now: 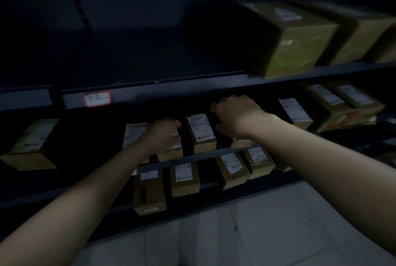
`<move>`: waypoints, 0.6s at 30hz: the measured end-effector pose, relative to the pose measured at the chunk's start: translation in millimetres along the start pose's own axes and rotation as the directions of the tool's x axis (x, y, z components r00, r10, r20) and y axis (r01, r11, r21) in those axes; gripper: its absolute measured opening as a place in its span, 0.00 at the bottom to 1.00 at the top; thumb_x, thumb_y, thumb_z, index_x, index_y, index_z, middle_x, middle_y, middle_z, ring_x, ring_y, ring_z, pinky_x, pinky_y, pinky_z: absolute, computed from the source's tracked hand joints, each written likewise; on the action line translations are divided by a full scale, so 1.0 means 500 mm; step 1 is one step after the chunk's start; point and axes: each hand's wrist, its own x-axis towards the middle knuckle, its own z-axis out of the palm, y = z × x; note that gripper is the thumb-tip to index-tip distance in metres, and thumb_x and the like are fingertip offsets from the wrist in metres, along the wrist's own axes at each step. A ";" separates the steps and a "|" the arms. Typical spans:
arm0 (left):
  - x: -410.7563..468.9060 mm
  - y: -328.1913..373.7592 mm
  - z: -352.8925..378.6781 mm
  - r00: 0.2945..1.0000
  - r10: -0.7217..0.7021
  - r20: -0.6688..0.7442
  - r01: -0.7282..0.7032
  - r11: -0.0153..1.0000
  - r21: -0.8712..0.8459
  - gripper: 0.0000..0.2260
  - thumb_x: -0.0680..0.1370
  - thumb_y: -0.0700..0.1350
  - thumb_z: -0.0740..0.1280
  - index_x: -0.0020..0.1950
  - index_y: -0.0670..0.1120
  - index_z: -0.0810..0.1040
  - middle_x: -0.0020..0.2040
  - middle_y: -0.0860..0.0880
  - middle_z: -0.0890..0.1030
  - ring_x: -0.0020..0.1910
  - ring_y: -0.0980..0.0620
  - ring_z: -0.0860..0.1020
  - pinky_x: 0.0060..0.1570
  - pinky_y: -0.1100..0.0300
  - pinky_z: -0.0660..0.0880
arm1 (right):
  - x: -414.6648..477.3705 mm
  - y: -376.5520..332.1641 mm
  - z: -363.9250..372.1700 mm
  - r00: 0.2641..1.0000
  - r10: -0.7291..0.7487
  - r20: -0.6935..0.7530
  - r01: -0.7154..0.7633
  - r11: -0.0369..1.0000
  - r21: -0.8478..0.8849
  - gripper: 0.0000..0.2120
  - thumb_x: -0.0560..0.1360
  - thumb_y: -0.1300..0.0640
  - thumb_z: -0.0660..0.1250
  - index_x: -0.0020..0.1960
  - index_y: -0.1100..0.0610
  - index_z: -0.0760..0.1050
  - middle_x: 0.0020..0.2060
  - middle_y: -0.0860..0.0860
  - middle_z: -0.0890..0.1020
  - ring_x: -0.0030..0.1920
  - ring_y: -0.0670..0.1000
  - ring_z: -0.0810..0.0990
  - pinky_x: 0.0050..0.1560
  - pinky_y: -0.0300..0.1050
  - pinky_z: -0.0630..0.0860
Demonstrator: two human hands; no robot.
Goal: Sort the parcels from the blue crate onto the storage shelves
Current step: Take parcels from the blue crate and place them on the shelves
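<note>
One parcel [171,152] half hidden under gripping left hand [164,135], right hand [236,116] curled, hold unclear

The bare left forearm [85,190] reaches forward from the near left, and the bare right forearm [321,158] from the near right. The left hand [165,135] lies palm down, fingers curled over a small brown cardboard parcel with a white label [171,154]. The right hand [235,113], higher and farther, shows its back with fingers bent. Darkness hides whether it holds anything.
</note>
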 end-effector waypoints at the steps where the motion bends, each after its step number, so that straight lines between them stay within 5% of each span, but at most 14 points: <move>1: -0.001 0.051 0.003 0.996 0.088 0.021 -0.089 0.995 0.051 0.21 0.79 0.45 0.64 0.72 0.46 0.67 0.66 0.45 0.72 0.61 0.48 0.72 0.54 0.64 0.69 | -0.028 0.021 -0.001 0.999 0.036 -0.012 -0.036 0.999 -0.014 0.17 0.79 0.54 0.60 0.68 0.54 0.69 0.60 0.55 0.76 0.60 0.58 0.73 0.53 0.50 0.67; 5: -0.004 0.286 0.024 0.917 0.400 -0.011 -0.384 0.888 0.255 0.20 0.78 0.45 0.64 0.71 0.49 0.68 0.63 0.46 0.73 0.60 0.46 0.71 0.60 0.53 0.69 | -0.174 0.136 0.008 0.973 0.192 -0.124 -0.201 0.978 -0.057 0.15 0.78 0.54 0.61 0.63 0.56 0.72 0.58 0.56 0.77 0.59 0.59 0.74 0.55 0.52 0.69; 10: -0.023 0.585 0.086 0.699 0.710 -0.086 -0.588 0.638 0.497 0.19 0.78 0.48 0.63 0.68 0.49 0.69 0.61 0.47 0.74 0.60 0.45 0.72 0.59 0.49 0.67 | -0.401 0.313 0.033 0.853 0.494 -0.169 -0.503 0.864 -0.013 0.14 0.79 0.53 0.59 0.62 0.57 0.71 0.59 0.57 0.76 0.61 0.60 0.72 0.56 0.53 0.68; 18: -0.132 0.996 0.275 0.291 0.947 -0.135 -0.787 0.317 0.529 0.14 0.76 0.45 0.64 0.61 0.42 0.76 0.55 0.41 0.78 0.53 0.39 0.76 0.50 0.46 0.71 | -0.814 0.503 0.124 0.500 0.850 -0.166 -0.863 0.505 -0.014 0.20 0.77 0.48 0.63 0.64 0.58 0.70 0.63 0.58 0.73 0.64 0.62 0.69 0.57 0.55 0.68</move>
